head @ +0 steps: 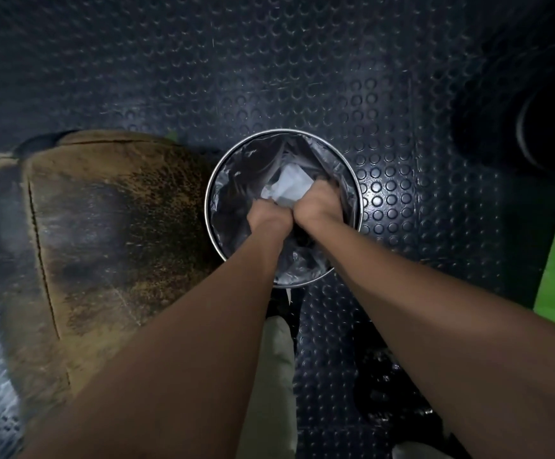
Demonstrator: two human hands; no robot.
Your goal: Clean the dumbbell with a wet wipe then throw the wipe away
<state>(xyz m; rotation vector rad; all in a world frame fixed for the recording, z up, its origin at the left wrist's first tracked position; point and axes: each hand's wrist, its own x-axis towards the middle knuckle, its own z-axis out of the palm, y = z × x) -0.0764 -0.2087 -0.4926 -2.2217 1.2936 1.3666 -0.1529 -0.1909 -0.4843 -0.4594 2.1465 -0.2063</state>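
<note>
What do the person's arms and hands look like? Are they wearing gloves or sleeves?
No gloves and no sleeves show. Both forearms are bare all the way to the picture's bottom edge. The left hand and right hand are bare too, with no watch, bracelet or ring in view, though the fingers are mostly hidden. Below the arms, light beige trousers show.

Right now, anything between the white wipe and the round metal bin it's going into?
Nothing visible. The white wet wipe is already over the open mouth of the round metal bin with the plastic liner, gripped by the left hand and right hand. No lid shows on the bin.
</note>
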